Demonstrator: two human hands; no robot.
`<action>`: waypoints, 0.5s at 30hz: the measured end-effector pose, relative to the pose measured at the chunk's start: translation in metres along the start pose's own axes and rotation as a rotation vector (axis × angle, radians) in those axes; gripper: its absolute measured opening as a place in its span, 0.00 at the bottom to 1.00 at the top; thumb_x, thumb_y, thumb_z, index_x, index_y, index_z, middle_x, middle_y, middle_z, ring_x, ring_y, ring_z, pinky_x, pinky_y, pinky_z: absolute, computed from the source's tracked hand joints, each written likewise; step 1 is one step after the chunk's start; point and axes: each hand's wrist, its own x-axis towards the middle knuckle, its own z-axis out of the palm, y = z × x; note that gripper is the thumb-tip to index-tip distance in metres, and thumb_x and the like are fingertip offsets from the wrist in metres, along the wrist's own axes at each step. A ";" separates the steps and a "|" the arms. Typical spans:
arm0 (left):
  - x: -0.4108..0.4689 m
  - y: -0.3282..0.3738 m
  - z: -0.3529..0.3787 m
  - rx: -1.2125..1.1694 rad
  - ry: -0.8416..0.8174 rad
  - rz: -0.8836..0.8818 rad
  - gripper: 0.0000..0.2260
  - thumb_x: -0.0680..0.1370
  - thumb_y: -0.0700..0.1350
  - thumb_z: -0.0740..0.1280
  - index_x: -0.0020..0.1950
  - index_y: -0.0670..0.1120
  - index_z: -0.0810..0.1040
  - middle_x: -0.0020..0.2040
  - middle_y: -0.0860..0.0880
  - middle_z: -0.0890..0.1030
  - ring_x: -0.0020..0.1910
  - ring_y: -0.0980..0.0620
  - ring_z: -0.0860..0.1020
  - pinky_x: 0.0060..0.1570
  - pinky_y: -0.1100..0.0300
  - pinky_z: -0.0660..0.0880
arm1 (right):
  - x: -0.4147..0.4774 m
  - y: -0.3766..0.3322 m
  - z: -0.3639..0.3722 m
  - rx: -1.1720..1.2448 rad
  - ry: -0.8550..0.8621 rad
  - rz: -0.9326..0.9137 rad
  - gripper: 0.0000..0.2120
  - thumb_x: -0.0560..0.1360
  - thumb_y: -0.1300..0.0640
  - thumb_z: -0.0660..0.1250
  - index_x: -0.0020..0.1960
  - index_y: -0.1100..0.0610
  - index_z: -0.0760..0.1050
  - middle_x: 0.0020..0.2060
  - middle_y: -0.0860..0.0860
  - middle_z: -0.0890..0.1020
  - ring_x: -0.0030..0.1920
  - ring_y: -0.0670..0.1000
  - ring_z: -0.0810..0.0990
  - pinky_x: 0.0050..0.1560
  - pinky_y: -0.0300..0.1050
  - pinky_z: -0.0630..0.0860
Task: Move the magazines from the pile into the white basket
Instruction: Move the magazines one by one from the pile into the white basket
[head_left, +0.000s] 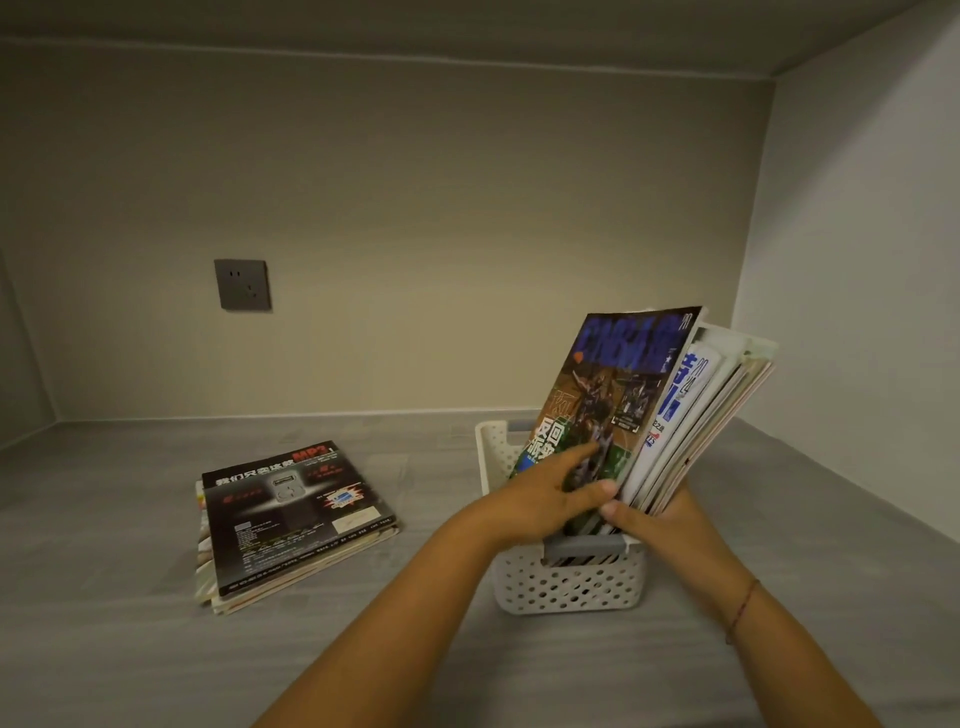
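Observation:
A white perforated basket (569, 584) stands on the grey shelf at centre right. Several magazines stand upright in it and lean to the right. The frontmost is a dark magazine with a blue title (613, 384). My left hand (545, 501) holds its lower part, thumb and fingers on the cover. My right hand (657, 519) grips the lower edges of the white and pink magazines (691, 415) behind it. A pile of magazines (291, 525) with a black cover on top lies flat to the left of the basket.
A grey wall socket (242, 284) sits on the back wall above the pile. The side wall (857, 312) stands close on the right of the basket. The shelf ceiling runs across the top of the view.

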 end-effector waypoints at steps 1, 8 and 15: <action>0.001 -0.001 -0.004 -0.007 -0.046 -0.037 0.30 0.78 0.56 0.63 0.77 0.55 0.56 0.76 0.49 0.63 0.72 0.51 0.65 0.71 0.53 0.64 | 0.000 -0.001 0.000 -0.003 -0.011 0.003 0.28 0.61 0.52 0.75 0.57 0.38 0.70 0.53 0.41 0.80 0.53 0.40 0.80 0.46 0.34 0.78; 0.015 0.003 -0.005 -0.094 0.048 -0.060 0.27 0.78 0.58 0.63 0.75 0.52 0.62 0.73 0.49 0.68 0.69 0.51 0.68 0.61 0.59 0.66 | 0.001 0.000 0.000 -0.010 -0.009 0.010 0.27 0.62 0.54 0.74 0.55 0.37 0.68 0.53 0.40 0.77 0.52 0.39 0.77 0.40 0.29 0.76; 0.029 0.030 0.018 0.154 0.388 0.270 0.20 0.77 0.58 0.64 0.67 0.54 0.72 0.59 0.53 0.80 0.54 0.57 0.77 0.51 0.66 0.74 | 0.004 0.003 -0.003 0.000 -0.029 -0.040 0.34 0.59 0.52 0.76 0.63 0.44 0.68 0.53 0.44 0.82 0.54 0.44 0.80 0.47 0.36 0.78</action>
